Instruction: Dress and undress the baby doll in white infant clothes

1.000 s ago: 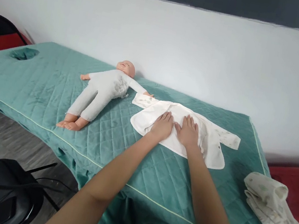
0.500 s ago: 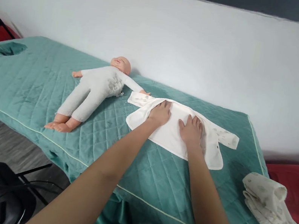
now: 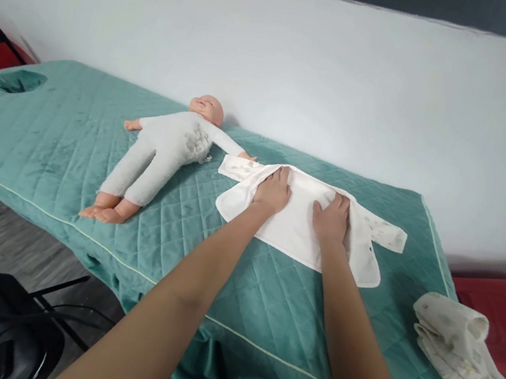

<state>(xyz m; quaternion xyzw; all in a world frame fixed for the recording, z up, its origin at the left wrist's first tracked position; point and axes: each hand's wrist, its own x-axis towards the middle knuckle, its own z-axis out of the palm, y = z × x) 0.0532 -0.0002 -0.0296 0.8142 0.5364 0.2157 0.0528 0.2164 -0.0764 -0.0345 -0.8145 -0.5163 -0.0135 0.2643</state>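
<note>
Head view: left hand [image 3: 274,193] and right hand [image 3: 332,219], palms down, fingers loosely spread, on the opened white long-sleeved fabric top [image 3: 299,218] atop green quilted bed cover [image 3: 182,220]; looks mid-spreading, next move calls for easing front flaps [image 3: 365,261] outward.

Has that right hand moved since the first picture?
Yes. The bare right hand shifted rightward, nearer the far right corner of the green quilted bed cover.

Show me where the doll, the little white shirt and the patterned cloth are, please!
Doll [image 3: 168,138], head view: on its belly.
White shirt [image 3: 297,216], head view: on the plain middle of the spread fabric.
Patterned cloth [image 3: 464,361], head view: on its folded, bunched part.
</note>
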